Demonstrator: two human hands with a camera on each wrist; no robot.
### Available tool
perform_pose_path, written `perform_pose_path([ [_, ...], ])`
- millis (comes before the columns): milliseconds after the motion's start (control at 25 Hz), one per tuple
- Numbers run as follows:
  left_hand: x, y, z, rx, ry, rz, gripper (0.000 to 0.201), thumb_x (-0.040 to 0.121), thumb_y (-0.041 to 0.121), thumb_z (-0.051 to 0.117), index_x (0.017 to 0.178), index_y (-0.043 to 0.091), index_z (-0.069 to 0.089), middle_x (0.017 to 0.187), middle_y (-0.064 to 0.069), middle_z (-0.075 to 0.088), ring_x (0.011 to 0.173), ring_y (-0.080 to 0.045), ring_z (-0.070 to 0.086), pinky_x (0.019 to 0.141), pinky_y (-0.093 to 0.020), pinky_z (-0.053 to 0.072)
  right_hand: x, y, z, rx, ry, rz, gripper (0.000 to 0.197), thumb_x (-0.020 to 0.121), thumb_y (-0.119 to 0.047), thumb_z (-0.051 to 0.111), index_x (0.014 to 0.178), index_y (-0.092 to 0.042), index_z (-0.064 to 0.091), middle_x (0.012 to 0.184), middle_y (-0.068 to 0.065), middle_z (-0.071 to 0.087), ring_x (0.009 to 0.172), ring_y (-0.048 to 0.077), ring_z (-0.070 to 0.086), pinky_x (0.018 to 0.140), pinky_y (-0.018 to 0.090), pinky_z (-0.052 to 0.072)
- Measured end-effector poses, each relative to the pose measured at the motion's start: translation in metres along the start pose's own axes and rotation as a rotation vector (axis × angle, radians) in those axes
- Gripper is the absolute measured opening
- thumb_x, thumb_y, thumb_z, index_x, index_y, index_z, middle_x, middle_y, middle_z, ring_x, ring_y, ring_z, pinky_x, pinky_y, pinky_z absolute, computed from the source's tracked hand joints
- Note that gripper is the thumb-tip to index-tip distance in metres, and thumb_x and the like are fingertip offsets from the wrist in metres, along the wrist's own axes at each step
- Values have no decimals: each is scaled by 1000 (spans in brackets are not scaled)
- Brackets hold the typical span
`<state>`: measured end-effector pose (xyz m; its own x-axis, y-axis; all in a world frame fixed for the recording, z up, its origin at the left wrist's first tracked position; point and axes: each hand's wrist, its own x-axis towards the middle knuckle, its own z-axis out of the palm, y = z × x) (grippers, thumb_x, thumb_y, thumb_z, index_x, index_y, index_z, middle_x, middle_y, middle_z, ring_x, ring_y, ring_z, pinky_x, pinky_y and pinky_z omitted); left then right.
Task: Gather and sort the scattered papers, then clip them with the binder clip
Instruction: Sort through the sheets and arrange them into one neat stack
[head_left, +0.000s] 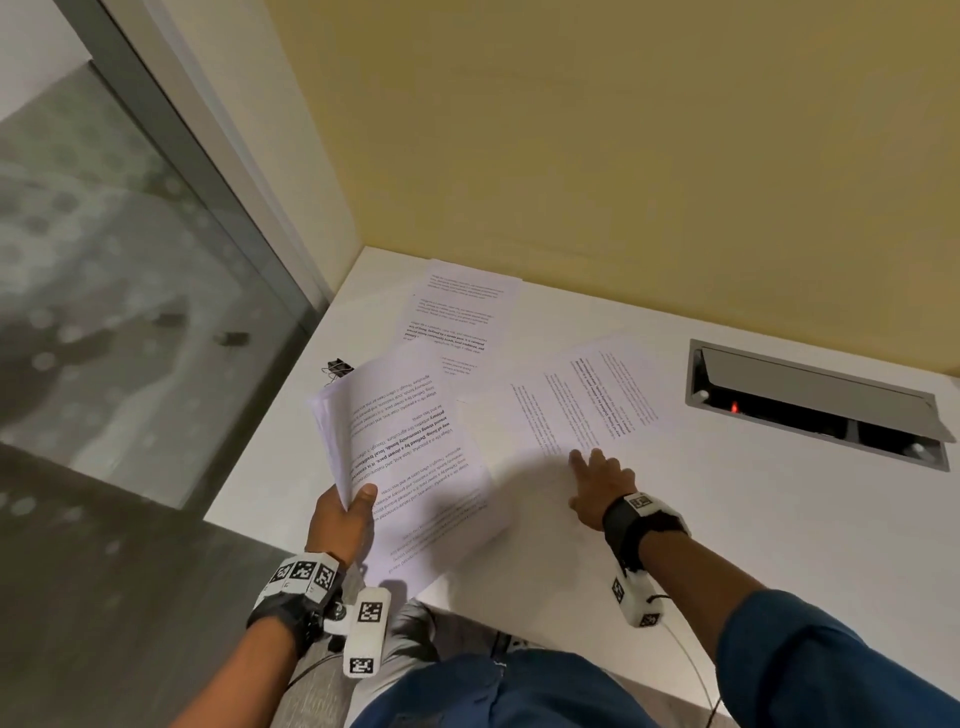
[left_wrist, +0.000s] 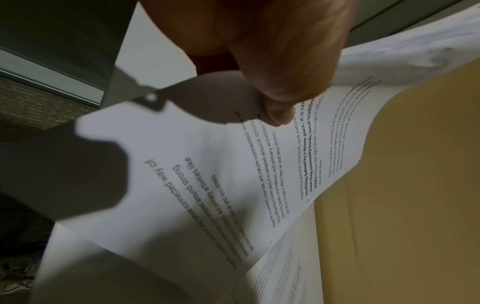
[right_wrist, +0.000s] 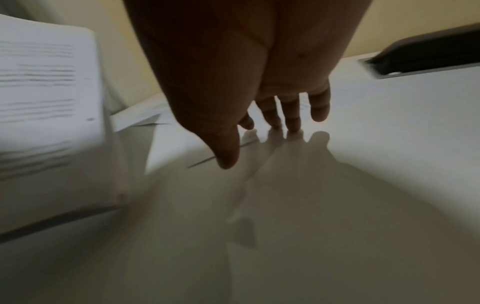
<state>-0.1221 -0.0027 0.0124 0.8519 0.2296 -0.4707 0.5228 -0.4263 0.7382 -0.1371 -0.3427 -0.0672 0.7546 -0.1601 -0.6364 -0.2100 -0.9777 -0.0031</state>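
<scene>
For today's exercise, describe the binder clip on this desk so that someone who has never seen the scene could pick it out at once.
Start at the white desk and go to its left edge, beside the glass wall. There, just beyond the top of the sheaf of papers held up in the left hand, lies the binder clip. It is the only small, dark thing with wire handles among flat white printed sheets.

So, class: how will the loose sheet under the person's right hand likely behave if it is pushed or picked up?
The loose sheet is probably floppy: the held stack already bows in the left hand. It lies flat on the smooth desk, so under the right hand it would likely slide and be awkward to lift by an edge.
</scene>
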Motion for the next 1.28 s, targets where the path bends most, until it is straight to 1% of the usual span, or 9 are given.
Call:
perform_pose_path([
  [120, 3, -1, -2, -24, 3, -18, 25, 96, 23, 55, 99, -1, 56, 86, -16, 62, 81, -30, 58, 77, -34, 43, -12, -31, -1, 41, -58, 77, 82, 89, -38, 50, 152, -19, 2, 146, 21, 35, 133, 39, 35, 110, 53, 23],
  [320, 12, 6, -7, -33, 9, -14, 22, 95, 22, 56, 93, 0, 57, 82, -15, 61, 79, -30, 58, 77, -34, 43, -8, -54, -6, 405, -20, 168, 77, 85, -27, 52, 150, -13, 12, 138, 17, 48, 124, 37, 49, 102, 47, 43],
  [480, 17, 9, -8, -42, 22, -13, 20, 95, 23, 56, 86, 6, 57, 77, -12, 61, 77, -29, 59, 77, -35, 45, -1, -20, -13, 262, 178, 95, 72, 79, -29, 65, 140, -17, 29, 142, 11, 39, 127, 35, 39, 101, 48, 37],
  [640, 14, 10, -7, -26, 19, -31, 21, 95, 24, 56, 85, 6, 56, 71, -7, 60, 69, -25, 57, 74, -34, 43, 13, 40, -11, 199, 223, 143, 87, 73, -36, 73, 144, -18, 26, 155, 11, 21, 139, 35, 26, 111, 53, 27],
  [800, 9, 7, -10, 2, 28, -29, 19, 95, 24, 56, 94, 5, 56, 88, -16, 62, 83, -31, 58, 80, -38, 44, 34, 80, -31, 151, 181, 78, 99, 66, -49, 80, 142, -16, 27, 144, 11, 36, 131, 34, 38, 105, 50, 34],
  [960, 4, 5, -9, 8, 55, -54, 22, 95, 24, 57, 94, 3, 55, 73, -5, 59, 72, -26, 56, 74, -35, 42, 37, 77, -28, 124, 220, 132, 86, 60, -53, 81, 127, -19, 38, 118, 10, 49, 110, 33, 48, 90, 50, 41],
  [1120, 8, 1, -7, 16, 48, -97, 24, 94, 26, 57, 90, 2, 55, 72, -7, 57, 77, -33, 58, 73, -39, 48, 32, 79, -14, 297, 152, 217, 63, 69, -46, 75, 116, -18, 44, 101, 6, 59, 108, 33, 50, 93, 48, 40],
  [1200, 12, 1, -9, -3, 60, -127, 28, 93, 30, 59, 92, 2, 55, 75, -11, 59, 77, -36, 59, 76, -48, 54, 33, 81, -9, 432, 104, 220, 50, 76, -42, 71, 113, -13, 52, 101, 9, 63, 100, 32, 56, 88, 41, 47],
  [1280, 15, 1, -12, -15, 77, -134, 29, 93, 31, 59, 98, 2, 55, 83, -14, 62, 83, -38, 60, 81, -48, 53, 32, 80, -8, 568, 138, 175, 35, 85, -33, 66, 109, -8, 59, 105, 13, 65, 89, 28, 57, 78, 31, 44],
])
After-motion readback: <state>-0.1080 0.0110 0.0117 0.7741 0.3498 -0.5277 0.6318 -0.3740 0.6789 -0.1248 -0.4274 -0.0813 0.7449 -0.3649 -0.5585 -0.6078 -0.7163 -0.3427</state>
